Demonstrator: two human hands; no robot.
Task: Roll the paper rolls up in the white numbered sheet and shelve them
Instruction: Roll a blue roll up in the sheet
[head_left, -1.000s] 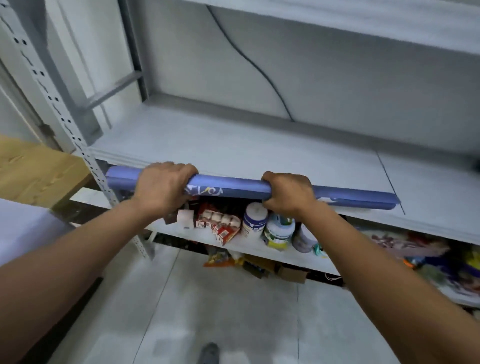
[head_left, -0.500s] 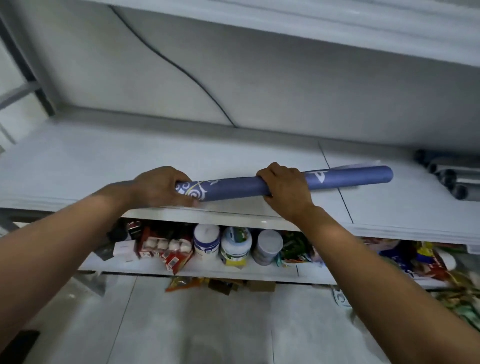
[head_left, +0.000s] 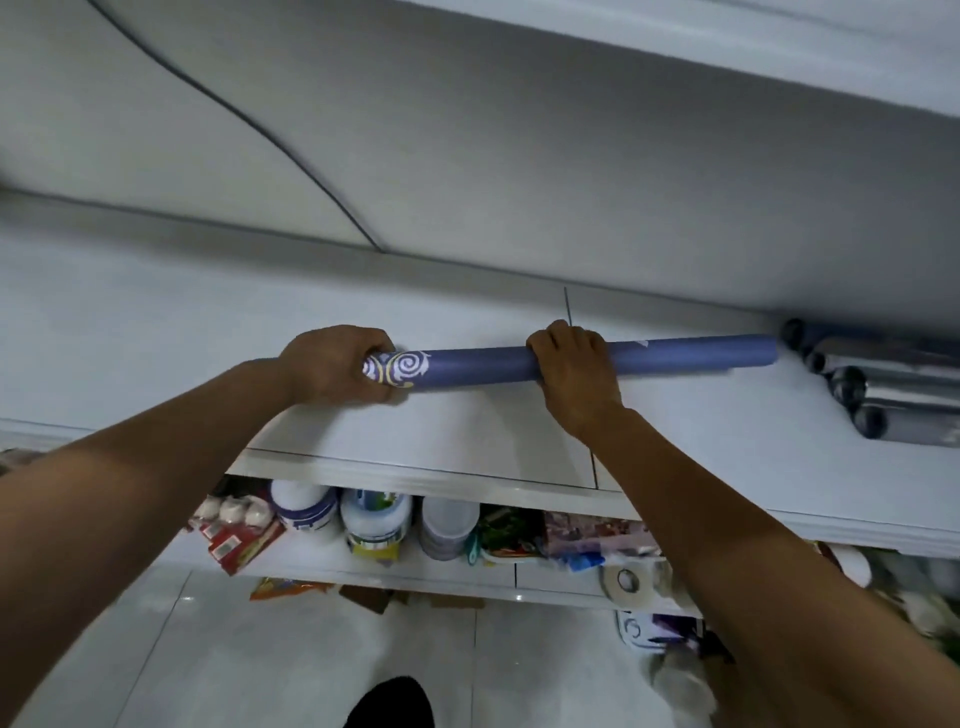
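Note:
A long blue paper roll with white and yellow swirl patterns lies across the white shelf board, running left to right. My left hand grips its left end, fingers curled round the swirl-printed part. Near the roll's middle, my right hand grips it from above. The roll's right end sits close to a stack of dark and silvery rolls at the shelf's right side. No white numbered sheet is visible.
A black cable runs down the grey back wall. The lower shelf holds jars, red boxes, packets and a tape roll. Another shelf board hangs overhead. White tiled floor lies below.
Both hands have carried the blue roll from the shelf's front edge further in and to the right, bringing its right end next to the stacked rolls.

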